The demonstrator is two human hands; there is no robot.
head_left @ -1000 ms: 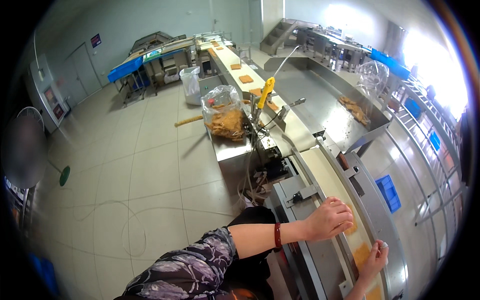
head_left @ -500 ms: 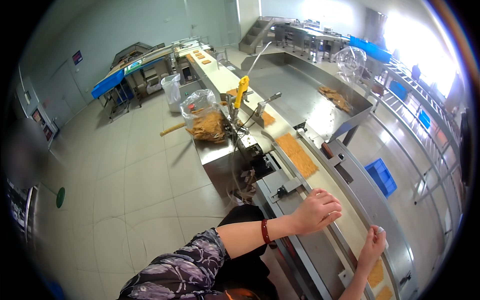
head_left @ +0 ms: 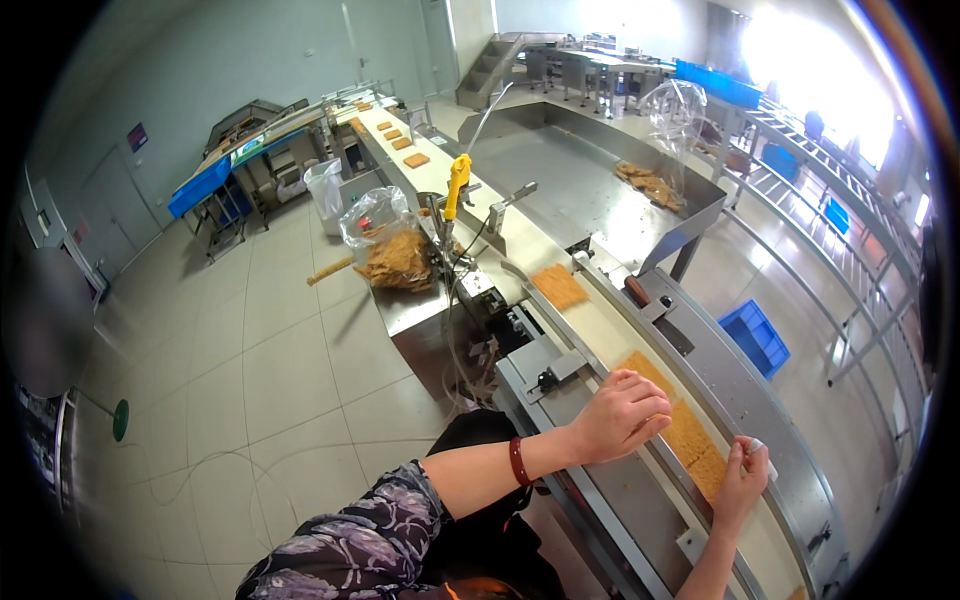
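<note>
My left hand (head_left: pixel 620 415) is over the near rail of a conveyor, its fingers curled loosely together with nothing visible in them. Across the belt, by the far rail, my right hand (head_left: pixel 740 480) is closed in a pinch. A small whitish thing shows at its fingertips; whether it is a wrap or something held is unclear. Between my hands, flat golden-brown sheets of food (head_left: pixel 690 440) lie on the cream conveyor belt (head_left: pixel 610 325), partly behind my left hand. Another golden sheet (head_left: pixel 559 287) lies farther up the belt.
A yellow-handled tool (head_left: pixel 458 185) stands upright on a bracket at the belt's left edge. Beside it sits a clear bag of brown pieces (head_left: pixel 396 262). A steel tray (head_left: pixel 560 200) with scraps adjoins the belt's right. A blue crate (head_left: pixel 755 338) is on the floor.
The golden sheets have travelled down the belt toward me and now lie between my hands. Both hands keep nearly the same pose. The view has shifted slightly.
</note>
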